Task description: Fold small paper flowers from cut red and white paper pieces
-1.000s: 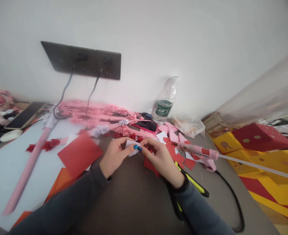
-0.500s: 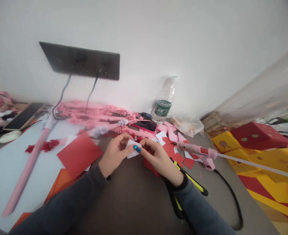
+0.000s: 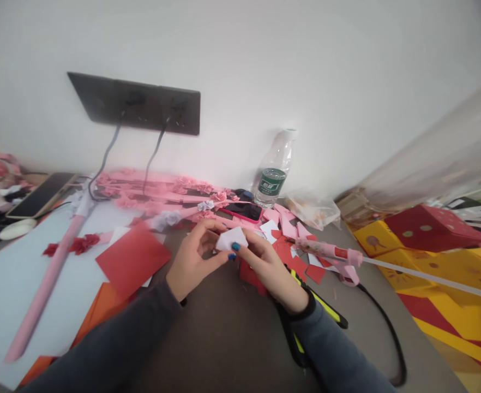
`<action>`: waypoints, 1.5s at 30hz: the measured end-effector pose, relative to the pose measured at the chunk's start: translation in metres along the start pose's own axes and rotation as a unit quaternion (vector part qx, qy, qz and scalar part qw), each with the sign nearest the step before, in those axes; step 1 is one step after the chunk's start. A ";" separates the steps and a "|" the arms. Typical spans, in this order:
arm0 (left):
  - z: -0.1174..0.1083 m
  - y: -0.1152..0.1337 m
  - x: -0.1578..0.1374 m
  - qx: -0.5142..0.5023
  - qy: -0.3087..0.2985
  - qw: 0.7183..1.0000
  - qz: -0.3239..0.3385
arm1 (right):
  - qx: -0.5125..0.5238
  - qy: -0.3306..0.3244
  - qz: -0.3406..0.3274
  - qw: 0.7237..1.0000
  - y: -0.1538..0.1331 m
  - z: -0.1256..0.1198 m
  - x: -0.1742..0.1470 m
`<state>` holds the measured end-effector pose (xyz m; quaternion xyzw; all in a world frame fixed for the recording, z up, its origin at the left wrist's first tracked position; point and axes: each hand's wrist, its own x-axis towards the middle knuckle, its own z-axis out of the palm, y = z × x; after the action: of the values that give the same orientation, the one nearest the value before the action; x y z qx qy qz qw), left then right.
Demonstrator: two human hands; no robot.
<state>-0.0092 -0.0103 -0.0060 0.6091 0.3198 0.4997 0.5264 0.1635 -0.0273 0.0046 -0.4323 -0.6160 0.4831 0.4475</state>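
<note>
A small piece of white paper (image 3: 229, 240) is pinched above the grey table, between my two hands. My left hand (image 3: 194, 255) grips its left side, thumb below and fingers behind. On the other side my right hand (image 3: 265, 265) pinches it, with a blue-nailed thumb lying across the front. The fingers behind the paper are partly hidden. Just beyond are pink paper flowers (image 3: 220, 195) and a phone in a pink-red case (image 3: 244, 211). Red paper scraps (image 3: 284, 250) lie right of the paper, and a black-and-yellow tool (image 3: 326, 308) is partly under my right wrist.
A pink glue gun (image 3: 326, 250) with a long white stick lies at right, its black cord trailing forward. A water bottle (image 3: 272, 177) stands by the wall. At left are a red paper square (image 3: 132, 259) and a pink rolled tube (image 3: 44, 297). Yellow boxes (image 3: 440, 267) sit far right.
The white paper has turned and risen slightly, now showing a folded, pointed shape. My left thumb has shifted from the paper's face to its lower edge.
</note>
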 end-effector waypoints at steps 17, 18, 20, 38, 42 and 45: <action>-0.008 0.004 -0.002 0.168 0.042 0.979 0.105 | -0.006 -0.022 -0.008 1.000 -0.003 0.001 0.000; -0.008 0.004 -0.003 0.172 0.048 0.979 0.094 | -0.013 -0.017 -0.008 1.000 -0.002 0.001 0.000; -0.007 0.005 -0.003 0.170 0.048 0.981 0.076 | -0.023 -0.001 -0.012 1.000 -0.001 0.002 -0.001; -0.003 0.005 -0.001 0.007 0.069 0.997 -0.025 | -0.003 0.038 -0.014 0.999 -0.001 0.001 -0.001; -0.002 0.002 -0.001 -0.003 0.068 0.997 -0.025 | -0.006 0.044 -0.019 0.999 0.000 0.001 -0.002; -0.003 0.002 -0.001 -0.008 0.068 0.997 -0.029 | 0.007 0.040 -0.019 0.999 0.001 0.000 -0.002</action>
<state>-0.0121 -0.0108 -0.0046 0.5602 0.3682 0.5272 0.5222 0.1636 -0.0293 0.0031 -0.4361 -0.6026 0.4612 0.4837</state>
